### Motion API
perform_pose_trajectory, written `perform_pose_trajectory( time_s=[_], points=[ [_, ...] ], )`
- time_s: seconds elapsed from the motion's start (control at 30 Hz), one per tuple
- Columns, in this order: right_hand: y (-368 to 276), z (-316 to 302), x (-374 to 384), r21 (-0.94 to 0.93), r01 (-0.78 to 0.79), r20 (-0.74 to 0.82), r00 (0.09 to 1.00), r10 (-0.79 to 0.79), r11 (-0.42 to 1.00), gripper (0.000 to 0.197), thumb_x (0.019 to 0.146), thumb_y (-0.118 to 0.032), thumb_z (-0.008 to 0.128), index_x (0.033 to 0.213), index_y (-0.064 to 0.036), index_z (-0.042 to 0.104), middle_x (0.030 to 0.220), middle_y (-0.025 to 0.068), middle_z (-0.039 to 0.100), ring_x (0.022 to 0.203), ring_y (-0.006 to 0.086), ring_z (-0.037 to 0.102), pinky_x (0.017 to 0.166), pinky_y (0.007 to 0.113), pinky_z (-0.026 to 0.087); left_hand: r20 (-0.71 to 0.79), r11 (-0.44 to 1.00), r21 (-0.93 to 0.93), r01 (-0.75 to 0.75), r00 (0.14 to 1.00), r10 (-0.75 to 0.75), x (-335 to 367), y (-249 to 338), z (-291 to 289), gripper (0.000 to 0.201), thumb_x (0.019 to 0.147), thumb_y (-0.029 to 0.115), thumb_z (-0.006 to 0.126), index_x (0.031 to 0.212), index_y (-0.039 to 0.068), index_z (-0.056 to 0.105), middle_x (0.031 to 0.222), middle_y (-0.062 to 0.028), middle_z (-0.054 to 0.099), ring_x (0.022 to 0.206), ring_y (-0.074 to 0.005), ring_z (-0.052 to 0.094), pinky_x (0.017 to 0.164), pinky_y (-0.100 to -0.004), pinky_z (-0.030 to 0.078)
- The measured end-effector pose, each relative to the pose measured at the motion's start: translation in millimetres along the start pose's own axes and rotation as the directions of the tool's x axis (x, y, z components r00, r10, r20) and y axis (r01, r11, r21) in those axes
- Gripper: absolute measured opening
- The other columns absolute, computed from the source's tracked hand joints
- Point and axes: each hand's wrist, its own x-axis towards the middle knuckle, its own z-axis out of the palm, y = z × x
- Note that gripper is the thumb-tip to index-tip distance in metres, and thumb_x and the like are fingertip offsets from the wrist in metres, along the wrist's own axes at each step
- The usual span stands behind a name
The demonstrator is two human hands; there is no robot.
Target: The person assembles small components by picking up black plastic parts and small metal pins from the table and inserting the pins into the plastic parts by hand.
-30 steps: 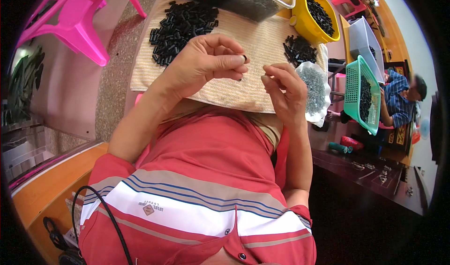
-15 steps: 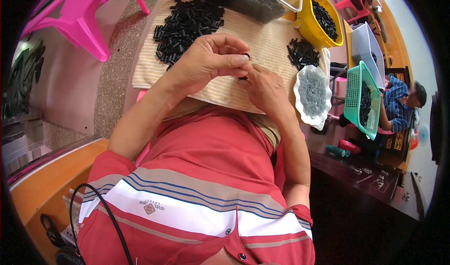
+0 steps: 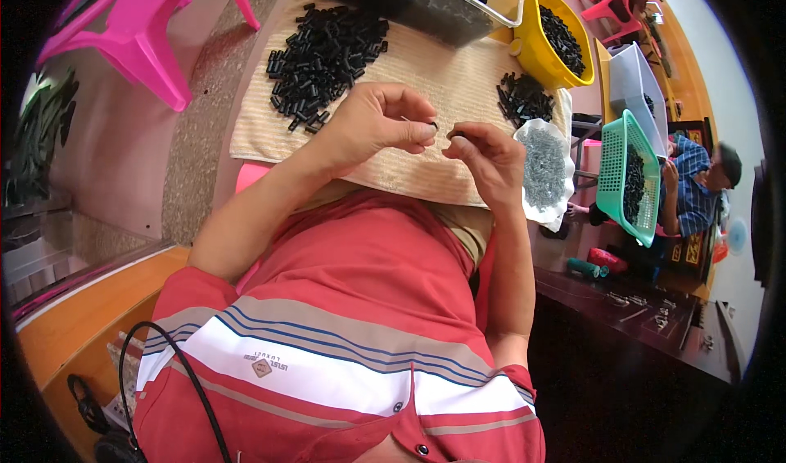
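Note:
Above the striped cream towel (image 3: 409, 66), my left hand (image 3: 378, 127) pinches a small black piece (image 3: 434, 125), mostly hidden by the fingertips. A short gap to its right, my right hand (image 3: 490, 158) pinches another small black piece (image 3: 455, 135) between thumb and forefinger. Beyond my left hand lies a large heap of short black cylinders (image 3: 323, 58). A smaller heap of black pieces (image 3: 524, 99) is past my right hand. Beside that hand sits a white wavy-edged dish (image 3: 566, 172) holding many small clear or silvery parts.
A clear bin (image 3: 508, 9) with black pieces stands at the back, next to a yellow basin (image 3: 585, 70). Further right are a green basket (image 3: 610, 168), a white bin (image 3: 630, 74) and a seated person (image 3: 700, 189). A pink chair (image 3: 139, 41) stands at left.
My hands were together and have come apart. The right hand has moved right and turned, fingers now raised; the left has dropped slightly nearer to me.

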Motion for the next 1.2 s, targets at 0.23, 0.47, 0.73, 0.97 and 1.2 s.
perform_pose_trajectory(
  time_s=[0.23, 0.47, 0.73, 0.97, 1.2],
  points=[
    [-3, 4, -3, 0.181, 0.089, 0.041, 0.994, -0.098, 0.979, 0.018, 0.084, 0.006, 0.074, 0.101, 0.0025, 0.069, 0.097, 0.0072, 0.069, 0.087, 0.0129, 0.065, 0.077, 0.025, 0.053, 0.040, 1.000, 0.025, -0.006, 0.999, 0.005, 0, -12, 7, 0.026, 0.084, 0.003, 0.076, 0.107, -0.001, 0.064, 0.092, -0.0085, 0.070, 0.081, -0.0132, 0.068, 0.073, -0.0273, 0.057],
    [5, 4, -3, 0.134, 0.208, 0.032, 0.976, -0.215, 0.969, 0.021, 0.080, 0.008, 0.076, 0.098, 0.0018, 0.070, 0.097, 0.0072, 0.068, 0.090, 0.0146, 0.063, 0.079, 0.026, 0.050, 0.058, 0.999, 0.020, 0.029, 0.998, -0.030, -1, -9, 11, 0.026, 0.083, 0.001, 0.075, 0.107, -0.001, 0.063, 0.091, -0.0093, 0.071, 0.080, -0.0140, 0.068, 0.072, -0.0275, 0.057],
    [4, 5, -5, 0.075, 0.273, 0.034, 0.960, -0.276, 0.959, 0.021, 0.078, 0.007, 0.078, 0.096, 0.0019, 0.069, 0.095, 0.0078, 0.068, 0.088, 0.0160, 0.063, 0.077, 0.027, 0.051, 0.062, 0.999, 0.016, 0.046, 0.997, -0.047, -1, -9, 9, 0.026, 0.083, 0.000, 0.075, 0.106, -0.002, 0.063, 0.091, -0.0097, 0.071, 0.081, -0.0146, 0.068, 0.073, -0.0277, 0.057],
    [3, 5, -5, 0.076, 0.279, 0.043, 0.958, -0.283, 0.957, 0.021, 0.078, 0.007, 0.078, 0.097, 0.0018, 0.070, 0.095, 0.0085, 0.068, 0.088, 0.0168, 0.064, 0.077, 0.028, 0.051, 0.087, 0.998, -0.002, 0.065, 0.994, -0.064, -1, -9, 9, 0.025, 0.083, 0.001, 0.076, 0.104, -0.002, 0.063, 0.091, -0.0098, 0.071, 0.081, -0.0151, 0.069, 0.074, -0.0280, 0.058],
    [3, 6, -7, 0.089, 0.295, 0.039, 0.953, -0.299, 0.951, 0.021, 0.078, 0.007, 0.078, 0.097, 0.0016, 0.070, 0.094, 0.0085, 0.068, 0.087, 0.0161, 0.064, 0.075, 0.027, 0.051, 0.093, 0.998, 0.001, 0.058, 0.994, -0.058, -1, -11, 8, 0.025, 0.082, 0.003, 0.078, 0.103, -0.001, 0.063, 0.090, -0.0089, 0.071, 0.079, -0.0140, 0.068, 0.072, -0.0270, 0.057]
  ],
)
